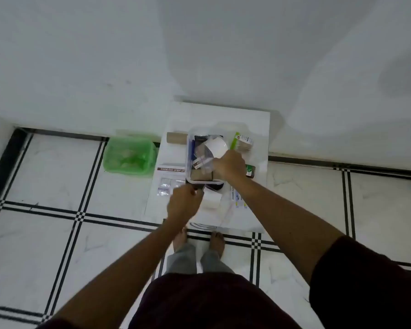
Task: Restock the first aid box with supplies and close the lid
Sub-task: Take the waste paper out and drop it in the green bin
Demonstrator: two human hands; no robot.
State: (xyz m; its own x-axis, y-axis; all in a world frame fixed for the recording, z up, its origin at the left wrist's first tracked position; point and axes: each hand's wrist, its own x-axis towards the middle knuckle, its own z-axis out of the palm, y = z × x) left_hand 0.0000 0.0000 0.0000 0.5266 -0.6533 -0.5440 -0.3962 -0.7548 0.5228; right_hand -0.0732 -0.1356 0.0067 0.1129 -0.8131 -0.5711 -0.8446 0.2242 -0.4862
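Observation:
The clear plastic first aid box [189, 160] stands open on a small white table [259, 129], with a white roll [216, 146], dark packets and brown boxes inside. My right hand [229, 165] is curled over the box's near right corner; its fingers are hidden. My left hand [184, 205] is at the box's near edge, pinched on a thin dark item [196, 186]. A second white roll [211, 199] lies on the table beside that hand. A clear shape like the lid [223, 126] sits behind the box.
A green bin [128, 155] stands on the tiled floor left of the table. On the table lie an ointment carton [171, 169], sachets [165, 188], a cardboard tube [176, 138], a green-white box [243, 141], a small green bottle [250, 170] and bandage packets [237, 198].

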